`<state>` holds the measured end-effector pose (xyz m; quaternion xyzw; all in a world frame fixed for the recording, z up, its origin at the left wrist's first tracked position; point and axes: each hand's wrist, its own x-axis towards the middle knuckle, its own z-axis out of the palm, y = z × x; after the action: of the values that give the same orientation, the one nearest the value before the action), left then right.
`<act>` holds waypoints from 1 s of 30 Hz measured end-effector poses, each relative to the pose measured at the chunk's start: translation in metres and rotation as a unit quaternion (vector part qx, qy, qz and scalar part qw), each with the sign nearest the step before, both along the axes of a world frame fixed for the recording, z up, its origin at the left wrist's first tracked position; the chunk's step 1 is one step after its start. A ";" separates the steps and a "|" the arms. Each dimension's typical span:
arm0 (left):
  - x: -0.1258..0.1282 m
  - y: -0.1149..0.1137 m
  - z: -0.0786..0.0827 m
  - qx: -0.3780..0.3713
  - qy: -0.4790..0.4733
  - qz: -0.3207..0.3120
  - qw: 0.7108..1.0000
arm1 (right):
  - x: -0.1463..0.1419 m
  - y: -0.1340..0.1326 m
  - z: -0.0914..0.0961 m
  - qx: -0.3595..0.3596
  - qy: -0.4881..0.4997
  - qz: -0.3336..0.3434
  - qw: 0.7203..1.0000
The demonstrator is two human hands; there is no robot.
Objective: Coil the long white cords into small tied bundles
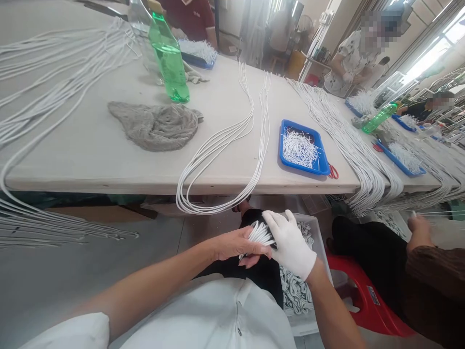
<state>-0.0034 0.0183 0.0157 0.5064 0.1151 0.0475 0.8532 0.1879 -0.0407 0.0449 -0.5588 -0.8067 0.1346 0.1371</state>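
My bare left hand is closed around a bundle of white cords held above my lap, below the table's front edge. My right hand, in a white glove, rests on the same bundle with its fingers curled over the looped ends. Several long white cords lie on the table and hang in a loop over its edge just above my hands.
A blue tray of short white pieces and red scissors sit at the table edge. A green bottle and a grey cloth lie further back. A white bin of cords stands by my knee. Other people work at right and behind.
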 end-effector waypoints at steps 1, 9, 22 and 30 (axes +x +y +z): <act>0.001 -0.002 -0.001 -0.014 -0.003 -0.021 1.000 | -0.004 0.000 -0.001 -0.003 0.053 0.025 0.998; 0.001 -0.014 0.004 -0.135 -0.055 0.017 0.989 | -0.020 -0.005 -0.017 -0.094 0.373 -0.047 0.922; 0.000 -0.025 0.001 -0.181 -0.065 0.072 0.979 | -0.024 -0.002 -0.018 -0.115 0.361 -0.014 0.925; -0.003 -0.019 -0.021 -0.134 -0.042 0.223 0.965 | -0.037 0.005 -0.016 -0.128 0.544 -0.184 0.808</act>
<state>-0.0061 -0.0006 -0.0053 0.3467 0.1942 0.2417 0.8853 0.1506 -0.0361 0.0294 -0.5444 -0.4575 0.4912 0.5031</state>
